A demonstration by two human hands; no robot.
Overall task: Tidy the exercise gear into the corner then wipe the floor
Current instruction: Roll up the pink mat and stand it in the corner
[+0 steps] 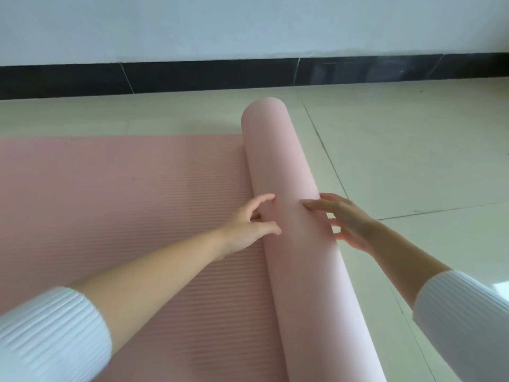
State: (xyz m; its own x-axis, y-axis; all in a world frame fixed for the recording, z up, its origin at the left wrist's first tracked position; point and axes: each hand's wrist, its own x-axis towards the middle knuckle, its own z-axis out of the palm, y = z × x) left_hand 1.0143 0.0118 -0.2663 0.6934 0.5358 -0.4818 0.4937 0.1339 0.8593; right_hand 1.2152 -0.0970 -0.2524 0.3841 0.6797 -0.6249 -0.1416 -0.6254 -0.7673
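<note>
One pink exercise mat (124, 210) lies on the pale tiled floor (413, 150), partly rolled up. The rolled part forms a single thick roll (292, 244) along the mat's right edge, running from the bottom of the view up toward the wall (248, 23). The flat part, ribbed with fine lines, spreads out to the left of the roll and touches it along its whole length. The far end of the roll stops short of the black skirting strip (220, 75) at the foot of the wall.

Two bare hands work on the roll, one on each side of it. The left hand (248, 224) rests on the left flank of the roll, just above the flat mat; its grip is spread, fingers curled loosely with the fingertips touching the roll's surface. The right hand (344, 219) sits on the right flank of the roll, over the floor; its grip is also spread, fingers fanned, with the forefinger laid across the top of the roll and pointing toward the left hand. Neither hand closes around the roll.

Two white ribbed sleeves (49, 334) are pushed up the forearms, one below the roll on either side.
</note>
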